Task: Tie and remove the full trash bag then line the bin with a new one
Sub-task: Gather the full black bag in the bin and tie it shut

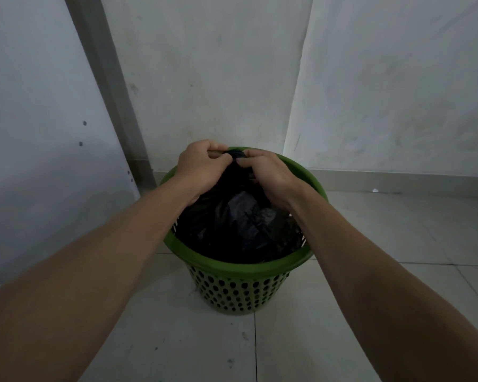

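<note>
Bag, black, is sitting inside green bin w/ holes in its wall; bin is standing on tiled floor near wall. Left hand & right hand are both gripping bag's gathered top above far rim, fingers curled tight on the plastic, hands nearly touching
</note>
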Demonstrator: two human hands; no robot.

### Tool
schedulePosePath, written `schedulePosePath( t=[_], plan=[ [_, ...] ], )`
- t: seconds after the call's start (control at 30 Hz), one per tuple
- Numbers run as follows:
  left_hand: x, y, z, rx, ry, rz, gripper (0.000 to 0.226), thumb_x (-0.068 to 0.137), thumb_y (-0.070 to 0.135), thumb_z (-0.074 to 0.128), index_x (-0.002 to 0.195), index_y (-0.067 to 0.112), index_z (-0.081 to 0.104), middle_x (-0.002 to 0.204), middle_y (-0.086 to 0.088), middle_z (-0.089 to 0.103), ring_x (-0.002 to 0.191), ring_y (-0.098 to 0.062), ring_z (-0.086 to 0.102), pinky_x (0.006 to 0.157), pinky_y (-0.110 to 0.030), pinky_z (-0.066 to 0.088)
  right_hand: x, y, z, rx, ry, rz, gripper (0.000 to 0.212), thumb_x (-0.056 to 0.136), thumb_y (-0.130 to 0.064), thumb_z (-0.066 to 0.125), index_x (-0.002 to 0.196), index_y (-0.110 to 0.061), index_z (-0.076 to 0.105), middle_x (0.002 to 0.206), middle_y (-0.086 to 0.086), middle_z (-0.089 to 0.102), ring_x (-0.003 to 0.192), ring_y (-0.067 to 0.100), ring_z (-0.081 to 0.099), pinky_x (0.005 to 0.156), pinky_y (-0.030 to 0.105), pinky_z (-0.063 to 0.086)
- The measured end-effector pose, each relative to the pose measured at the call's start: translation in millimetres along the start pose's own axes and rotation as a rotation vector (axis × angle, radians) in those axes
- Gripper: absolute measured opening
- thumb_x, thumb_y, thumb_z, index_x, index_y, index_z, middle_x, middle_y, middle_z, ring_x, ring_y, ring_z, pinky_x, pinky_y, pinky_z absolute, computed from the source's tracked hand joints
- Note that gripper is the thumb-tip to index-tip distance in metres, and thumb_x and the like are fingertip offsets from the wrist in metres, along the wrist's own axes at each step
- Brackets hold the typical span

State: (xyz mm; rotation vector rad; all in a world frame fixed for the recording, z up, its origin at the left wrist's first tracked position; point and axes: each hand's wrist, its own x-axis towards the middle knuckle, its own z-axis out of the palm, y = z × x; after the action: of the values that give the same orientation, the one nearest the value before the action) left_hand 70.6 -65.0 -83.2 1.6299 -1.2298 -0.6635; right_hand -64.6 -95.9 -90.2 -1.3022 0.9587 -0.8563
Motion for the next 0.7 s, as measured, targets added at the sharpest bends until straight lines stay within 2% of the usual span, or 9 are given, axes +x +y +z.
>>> schedulePosePath(
  t=[0.07,0.13,0.2,0.23,0.3,0.37,0.47,0.57,0.7],
  plan=[
    [-1.4,2.1,0.3,0.086,0.001,0.028,0.024,0.088,0.021,0.061,0.111,0.022,0.068,0.097,0.004,0.069,0.087,-0.014,0.063,0.074,-0.022,0.046,-2.3,-3.2,-0.3,0.024,-0.067,0.023,0.021,0.094,0.001,0.048,0.094,-0.007,0.067,0.088,0.015,0.066,0.078,0.024,0.064,0.070,0.032,0.053],
    [-0.9,1.6,2.3,0.111,0.043,0.032,0.021,0.088,0.021,0.059,0.108,0.025,0.063,0.093,0.006,0.067,0.082,-0.014,0.060,0.065,-0.022,0.042,-2.4,-2.4,0.7,-0.007,-0.081,0.029,0.022,0.094,0.002,0.047,0.095,-0.008,0.066,0.089,0.016,0.066,0.080,0.025,0.063,0.073,0.035,0.053],
    [-2.1,-1.3,5.3,0.115,0.085,0.012,0.018,0.088,0.022,0.058,0.105,0.026,0.057,0.088,0.008,0.064,0.076,-0.013,0.056,0.059,-0.021,0.038,-0.7,1.4,1.3,-0.252,-0.010,-0.038,0.019,0.094,-0.001,0.050,0.093,-0.009,0.067,0.089,0.013,0.066,0.084,0.024,0.062,0.078,0.037,0.051],
    [-2.8,-3.5,7.6,0.133,0.097,-0.002,0.018,0.087,0.024,0.058,0.104,0.026,0.055,0.087,0.009,0.062,0.076,-0.014,0.056,0.062,-0.024,0.040,0.3,3.4,1.2,-0.435,0.041,-0.088,0.017,0.094,-0.003,0.051,0.092,-0.011,0.066,0.089,0.009,0.065,0.085,0.021,0.060,0.076,0.033,0.048],
    [-2.3,-6.9,12.2,0.184,0.121,-0.020,0.016,0.086,0.028,0.057,0.102,0.028,0.054,0.084,0.014,0.059,0.084,-0.018,0.057,0.080,-0.032,0.046,1.9,9.6,0.8,-0.701,0.138,-0.179,0.016,0.094,-0.007,0.052,0.098,-0.010,0.067,0.092,0.004,0.064,0.087,0.017,0.057,0.074,0.025,0.039],
    [-0.9,-6.6,15.2,0.172,0.120,-0.025,0.013,0.087,0.028,0.055,0.100,0.028,0.054,0.084,0.015,0.059,0.087,-0.019,0.058,0.087,-0.036,0.046,2.7,14.0,2.0,-0.772,0.242,-0.242,0.020,0.092,-0.007,0.053,0.106,-0.008,0.067,0.099,0.006,0.066,0.088,0.017,0.056,0.075,0.022,0.038],
    [-1.2,-4.8,17.2,0.012,0.017,-0.047,0.015,0.090,0.018,0.048,0.100,0.024,0.057,0.087,0.004,0.061,0.077,-0.016,0.056,0.067,-0.027,0.045,5.3,15.5,6.0,-0.782,0.353,-0.304,0.023,0.087,-0.003,0.056,0.103,-0.007,0.071,0.097,0.011,0.071,0.083,0.020,0.060,0.071,0.022,0.041],
    [-2.4,-3.6,12.4,-0.156,-0.080,-0.099,0.025,0.091,0.004,0.041,0.092,0.021,0.060,0.071,0.002,0.054,0.065,-0.013,0.050,0.050,-0.017,0.040,6.2,13.4,6.8,-0.756,0.381,-0.315,0.022,0.088,-0.006,0.060,0.103,-0.009,0.074,0.095,0.009,0.072,0.078,0.014,0.059,0.073,0.020,0.043],
    [-5.6,-0.6,10.1,-0.451,-0.108,-0.194,0.035,0.089,-0.005,0.033,0.084,0.020,0.056,0.072,-0.003,0.056,0.062,-0.014,0.052,0.049,-0.017,0.042,7.0,7.7,6.8,-0.735,0.309,-0.197,0.016,0.092,-0.018,0.062,0.098,-0.011,0.076,0.088,0.004,0.070,0.076,0.014,0.060,0.071,0.022,0.046]
  ],
)
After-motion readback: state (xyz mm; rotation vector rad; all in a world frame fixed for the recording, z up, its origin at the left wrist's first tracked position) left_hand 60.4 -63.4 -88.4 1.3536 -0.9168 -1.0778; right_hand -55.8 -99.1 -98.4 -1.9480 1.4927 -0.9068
